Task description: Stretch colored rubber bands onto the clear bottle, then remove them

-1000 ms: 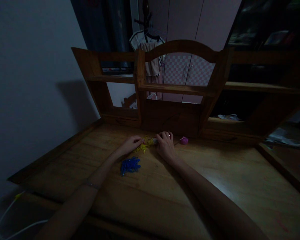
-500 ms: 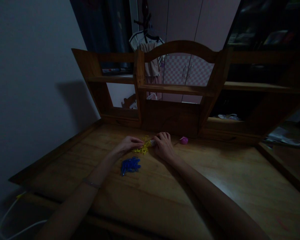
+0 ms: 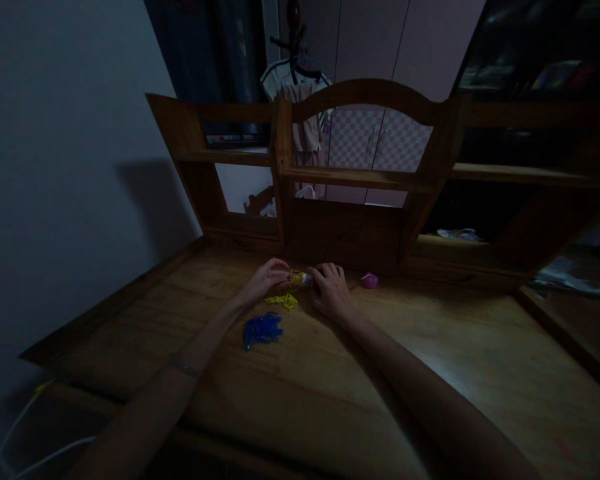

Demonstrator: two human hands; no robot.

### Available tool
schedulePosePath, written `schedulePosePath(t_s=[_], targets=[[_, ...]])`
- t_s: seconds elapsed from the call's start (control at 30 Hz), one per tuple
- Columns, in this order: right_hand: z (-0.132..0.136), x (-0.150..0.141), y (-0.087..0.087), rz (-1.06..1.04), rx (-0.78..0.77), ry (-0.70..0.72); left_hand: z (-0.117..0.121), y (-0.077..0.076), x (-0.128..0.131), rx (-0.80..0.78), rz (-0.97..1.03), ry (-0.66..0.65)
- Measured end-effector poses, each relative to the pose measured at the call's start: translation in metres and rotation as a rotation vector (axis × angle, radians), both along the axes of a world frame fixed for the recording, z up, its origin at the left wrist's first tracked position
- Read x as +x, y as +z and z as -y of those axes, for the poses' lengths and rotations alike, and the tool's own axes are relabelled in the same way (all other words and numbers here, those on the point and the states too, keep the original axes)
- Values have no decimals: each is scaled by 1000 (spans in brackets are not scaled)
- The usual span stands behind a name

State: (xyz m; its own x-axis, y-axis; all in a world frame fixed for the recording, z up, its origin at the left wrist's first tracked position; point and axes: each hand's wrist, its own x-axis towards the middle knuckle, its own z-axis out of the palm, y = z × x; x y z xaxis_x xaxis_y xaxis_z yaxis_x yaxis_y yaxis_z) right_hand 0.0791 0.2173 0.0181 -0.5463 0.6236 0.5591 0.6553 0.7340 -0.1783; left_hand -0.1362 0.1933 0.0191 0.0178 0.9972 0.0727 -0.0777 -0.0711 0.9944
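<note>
My right hand [image 3: 331, 288] is closed round a small clear container [image 3: 307, 280] with a whitish part, lying on its side with one end towards the left. At that end is a clump of yellow paper clips [image 3: 296, 277]. My left hand [image 3: 267, 280] has its thumb and fingers pinched against these clips; in the dim light I cannot tell how many it holds. Just below the hands lies a smaller heap of loose yellow paper clips [image 3: 283, 301]. Nearer to me is a pile of blue paper clips [image 3: 263, 329].
A round pink-purple object [image 3: 369, 281] sits right of my right hand on the wooden desk [image 3: 330, 387]. Behind rises a wooden shelf unit [image 3: 345, 227]. A wall [image 3: 80, 167] stands at the left, and a white cable [image 3: 45, 457] hangs at the lower left.
My left hand has moved up and slightly right, with yellow clips now gathered at the container's end. The yellow heap on the desk is smaller. My right hand has hardly moved.
</note>
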Motion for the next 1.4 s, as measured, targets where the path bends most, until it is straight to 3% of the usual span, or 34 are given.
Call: schedulePosePath(t_s=[0.33,0.7,0.97,1.4], targets=[[0,0,1,-82,3,35,18,18,14,69,-102,-86],[-1,-1,-1,-150,-5,80,8,6,22,222,-266,284],[-3,1,0,-171,-25,78,16,16,23,290,-147,105],[0,0,1,-174,-39,68,11,14,23,438,-322,281]])
